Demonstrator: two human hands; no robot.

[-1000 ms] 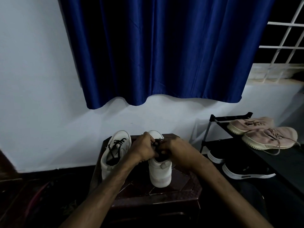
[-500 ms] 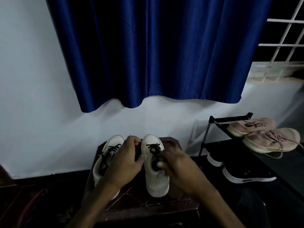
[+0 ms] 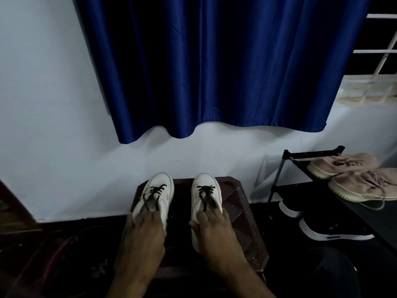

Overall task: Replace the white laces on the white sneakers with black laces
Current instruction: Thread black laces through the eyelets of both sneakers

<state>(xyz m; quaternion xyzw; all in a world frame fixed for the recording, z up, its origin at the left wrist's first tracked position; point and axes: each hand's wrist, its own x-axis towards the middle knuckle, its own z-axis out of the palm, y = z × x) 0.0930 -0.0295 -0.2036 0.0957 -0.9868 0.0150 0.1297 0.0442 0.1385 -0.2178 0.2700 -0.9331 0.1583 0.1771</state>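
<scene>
The left sneaker [image 3: 160,186] and right sneaker [image 3: 204,181] are sitting side by side on a dark stool [image 3: 238,203], toes to the wall, both wearing black laces [image 3: 155,191]. The left hand [image 3: 146,231] is gripping the left sneaker's heel end and the right hand [image 3: 214,229] the right one's, hiding both collars. A shoe rack [image 3: 277,181] is standing rightward, holding pink shoes [image 3: 361,186] and black shoes [image 3: 335,231], with a blue curtain [image 3: 214,61] hanging above.

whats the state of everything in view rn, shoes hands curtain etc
left sneaker, upright on the stool, laced in black
right sneaker, upright on the stool, laced in black
left hand, holding the left sneaker's heel end
right hand, holding the right sneaker's heel end
curtain, hanging drawn
pink sneakers, on the rack top shelf, laces loose
black sneakers, on the lower shelf
</scene>
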